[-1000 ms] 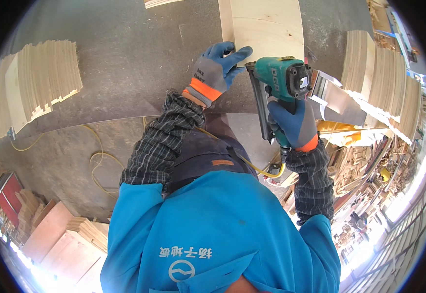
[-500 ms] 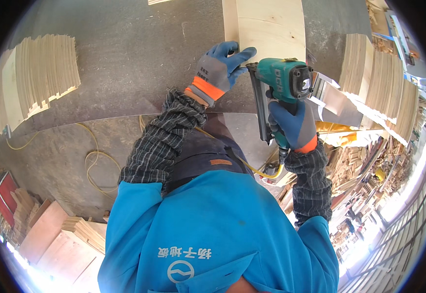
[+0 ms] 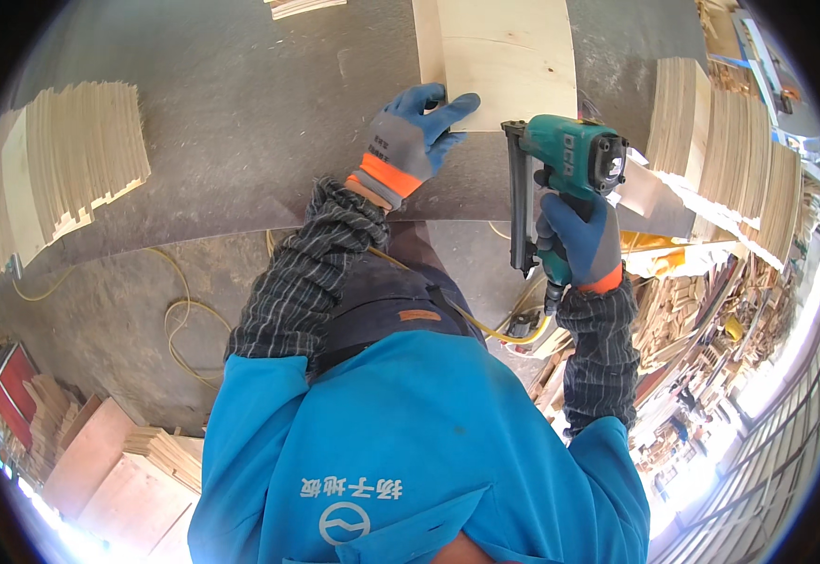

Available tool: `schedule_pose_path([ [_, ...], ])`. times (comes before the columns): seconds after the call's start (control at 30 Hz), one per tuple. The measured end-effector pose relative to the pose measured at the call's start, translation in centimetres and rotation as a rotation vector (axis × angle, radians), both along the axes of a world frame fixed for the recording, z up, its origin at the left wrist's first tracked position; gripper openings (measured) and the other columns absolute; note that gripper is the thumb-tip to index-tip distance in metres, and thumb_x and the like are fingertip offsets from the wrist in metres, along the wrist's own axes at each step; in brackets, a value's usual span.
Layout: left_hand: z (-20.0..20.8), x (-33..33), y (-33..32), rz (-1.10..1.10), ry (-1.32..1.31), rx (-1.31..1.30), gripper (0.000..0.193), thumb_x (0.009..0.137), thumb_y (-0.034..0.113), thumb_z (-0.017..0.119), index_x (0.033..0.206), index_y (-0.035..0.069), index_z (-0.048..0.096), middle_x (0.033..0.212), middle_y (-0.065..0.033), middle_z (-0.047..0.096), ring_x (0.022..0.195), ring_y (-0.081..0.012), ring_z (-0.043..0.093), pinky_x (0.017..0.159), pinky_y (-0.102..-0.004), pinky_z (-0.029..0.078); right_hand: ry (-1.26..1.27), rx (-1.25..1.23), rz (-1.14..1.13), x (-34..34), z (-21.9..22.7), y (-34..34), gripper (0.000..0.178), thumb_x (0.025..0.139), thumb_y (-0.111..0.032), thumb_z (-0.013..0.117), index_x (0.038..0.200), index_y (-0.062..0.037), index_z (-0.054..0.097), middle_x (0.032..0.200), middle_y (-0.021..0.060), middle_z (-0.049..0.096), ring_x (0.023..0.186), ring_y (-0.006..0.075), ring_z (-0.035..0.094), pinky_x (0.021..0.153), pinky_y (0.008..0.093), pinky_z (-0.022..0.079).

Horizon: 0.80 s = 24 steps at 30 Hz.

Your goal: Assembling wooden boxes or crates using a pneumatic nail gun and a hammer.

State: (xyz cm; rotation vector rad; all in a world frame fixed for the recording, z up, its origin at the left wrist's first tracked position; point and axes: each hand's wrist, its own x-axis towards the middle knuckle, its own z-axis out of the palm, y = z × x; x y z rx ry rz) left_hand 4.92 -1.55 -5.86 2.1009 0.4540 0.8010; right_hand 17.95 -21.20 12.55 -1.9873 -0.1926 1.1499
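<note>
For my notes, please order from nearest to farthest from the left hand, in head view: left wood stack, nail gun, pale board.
1. Pale board, just ahead, rightward.
2. Nail gun, on the right.
3. Left wood stack, far left.

So the top [image 3: 410,404] is bright blue, with white lettering and a round white emblem [image 3: 345,523] on the chest. Dark oversleeves [image 3: 292,287] with thin pale stripes cover both forearms, all bunched up and crinkly. Left hand [image 3: 412,136] and right hand [image 3: 582,235] get matching gloves: grey backs, blue fingers, loud orange cuff bands [image 3: 391,175]. Down below it's dark trousers [image 3: 361,299] — plus a little brown patch [image 3: 419,316].
</note>
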Motion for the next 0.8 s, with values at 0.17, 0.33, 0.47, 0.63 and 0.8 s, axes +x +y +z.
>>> schedule_pose_path([
  [0.17, 0.1, 0.0, 0.0, -0.019, 0.029, 0.045, 0.063, 0.081, 0.003, 0.087, 0.138, 0.023, 0.073, 0.122, -0.0113, 0.068, 0.102, -0.0307, 0.070, 0.084, -0.0393, 0.061, -0.022, 0.011, -0.022, -0.3, 0.1, 0.1, 0.035, 0.097, -0.016, 0.070, 0.126, 0.0021, 0.070, 0.077, 0.0041, 0.066, 0.062, 0.0107, 0.061, 0.057, 0.0268, 0.050],
  [0.33, 0.2, 0.0, 0.0, -0.007, 0.009, 0.056, 0.063, 0.080, 0.003, 0.088, 0.138, 0.023, 0.073, 0.122, -0.0117, 0.068, 0.103, -0.0317, 0.070, 0.085, -0.0398, 0.061, -0.013, 0.007, -0.029, -0.2, -0.1, 0.2, 0.031, 0.097, -0.015, 0.071, 0.123, 0.0019, 0.070, 0.078, 0.0046, 0.067, 0.061, 0.0097, 0.061, 0.055, 0.0262, 0.050],
  [0.47, 0.1, 0.0, 0.1, -0.019, 0.011, 0.077, 0.061, 0.082, 0.004, 0.088, 0.137, 0.022, 0.073, 0.122, -0.0122, 0.068, 0.102, -0.0315, 0.070, 0.083, -0.0395, 0.061, -0.024, -0.009, -0.020, 0.1, -0.1, -0.2, 0.037, 0.096, -0.018, 0.070, 0.127, 0.0030, 0.070, 0.076, 0.0031, 0.065, 0.062, 0.0112, 0.061, 0.057, 0.0268, 0.050],
  [0.63, -0.2, 0.2, 0.1, -0.019, -0.016, 0.047, 0.059, 0.083, 0.002, 0.087, 0.137, 0.020, 0.073, 0.119, -0.0128, 0.069, 0.099, -0.0313, 0.071, 0.081, -0.0386, 0.061, -0.045, -0.039, -0.042, 0.7, 0.1, -0.6, 0.039, 0.096, -0.019, 0.071, 0.127, 0.0034, 0.069, 0.076, 0.0030, 0.064, 0.062, 0.0108, 0.060, 0.057, 0.0266, 0.050],
  [0.8, -0.2, 0.3, 0.0, -0.031, -0.054, -0.017, 0.058, 0.083, 0.000, 0.086, 0.137, 0.019, 0.073, 0.117, -0.0132, 0.070, 0.096, -0.0301, 0.072, 0.081, -0.0378, 0.061, 0.035, 0.043, -0.007, 0.5, 0.2, -0.5, 0.039, 0.096, -0.019, 0.071, 0.127, 0.0034, 0.069, 0.076, 0.0029, 0.064, 0.061, 0.0108, 0.060, 0.057, 0.0266, 0.050],
])
